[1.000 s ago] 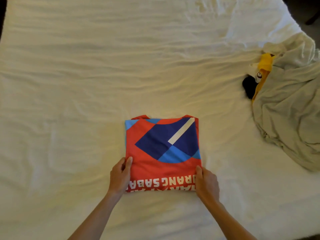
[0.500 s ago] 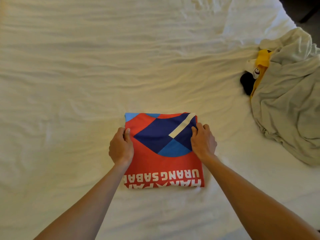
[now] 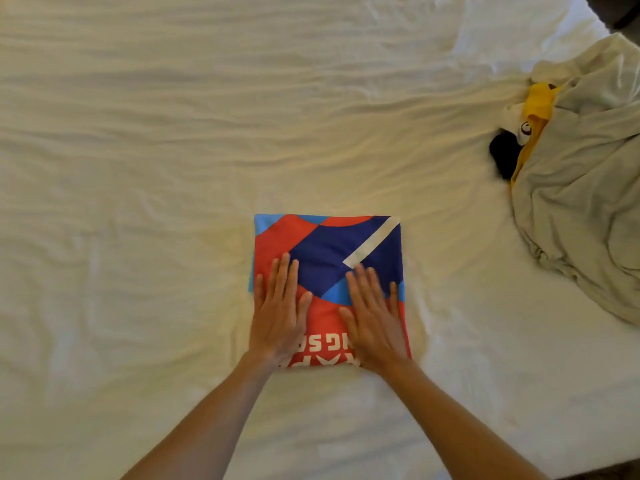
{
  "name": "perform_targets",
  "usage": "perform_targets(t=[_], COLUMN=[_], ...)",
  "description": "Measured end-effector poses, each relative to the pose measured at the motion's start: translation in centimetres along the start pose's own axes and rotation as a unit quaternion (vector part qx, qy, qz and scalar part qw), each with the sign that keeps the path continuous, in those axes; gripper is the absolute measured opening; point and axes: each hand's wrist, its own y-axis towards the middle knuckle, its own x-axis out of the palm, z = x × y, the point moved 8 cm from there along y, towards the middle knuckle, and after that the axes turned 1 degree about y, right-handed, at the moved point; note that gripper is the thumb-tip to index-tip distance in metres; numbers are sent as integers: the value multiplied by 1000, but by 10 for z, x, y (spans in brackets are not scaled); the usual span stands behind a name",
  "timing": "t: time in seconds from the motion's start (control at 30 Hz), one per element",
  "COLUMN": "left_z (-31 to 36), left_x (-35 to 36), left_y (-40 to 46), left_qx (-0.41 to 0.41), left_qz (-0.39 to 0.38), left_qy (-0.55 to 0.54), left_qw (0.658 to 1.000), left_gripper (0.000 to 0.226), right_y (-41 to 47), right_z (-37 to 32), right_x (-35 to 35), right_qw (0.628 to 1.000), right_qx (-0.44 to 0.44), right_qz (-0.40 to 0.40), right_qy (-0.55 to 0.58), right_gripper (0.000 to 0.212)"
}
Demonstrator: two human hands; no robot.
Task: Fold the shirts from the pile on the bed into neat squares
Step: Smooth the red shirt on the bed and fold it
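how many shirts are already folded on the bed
1: the red and blue shirt, folded square at mid-bed under both flat hands. The pile at the right edge is unfolded and may hide more.
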Motion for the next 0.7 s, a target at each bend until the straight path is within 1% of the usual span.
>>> perform_targets(t=[0.03,0.07,0.1,0.17,0.2,0.23,0.3,0.33,0.4,0.47,0.53,0.57,0.6,0.63,0.67,0.7], left_z=[-17,-37,-56,-77,-77,-71,-61,-60,-57,-54,-53,-53,-51,-47,-34,-10], left_x=[6,7,5,-5,-11,-20,-40,-44,-46,-42,-39,-42,-46,-53,-62,-66], left_y=[-1,-1,-1,-3,-5,-6,-8,-8,-1,9,19,22,25,29,37,49], left_qx=[-10,-40,-84,-164,-186,-196,-221,-249,-295,-323,-353,-372,-386,-379,-337,-252], left_qz=[-23,-37,-41,-41,-29,0,86,105,79,29,-12,-22,-23,-2,39,81], left_qy=[41,67,76,59,43,16,-59,-100,-142,-169,-195,-194,-169,-111,-46,-12], left_qw=[999,996,993,984,981,980,970,958,942,931,915,908,907,919,939,964], left_gripper=[69,70,70,68,65,61,46,41,45,48,41,35,31,30,34,41], right_y=[-1,-3,-5,-8,-9,-11,-14,-17,-20,-21,-21,-21,-22,-22,-22,-22], right_z=[24,47,67,86,85,82,77,78,79,77,78,79,80,81,82,83], right_x=[1,0,-4,-15,-22,-33,-49,-50,-49,-45,-38,-33,-29,-26,-25,-23], right_qw=[998,994,989,976,970,963,942,926,893,883,878,874,872,872,873,874], right_qx=[44,96,145,211,227,239,269,297,345,356,357,357,355,352,349,346], right_qz=[8,12,14,24,44,73,118,119,86,39,-9,-26,-39,-46,-50,-52], right_qy=[-34,-50,-38,36,72,100,160,201,276,304,319,329,335,337,336,337], right_gripper=[65,69,72,76,76,74,58,50,44,45,40,39,37,36,34,33])
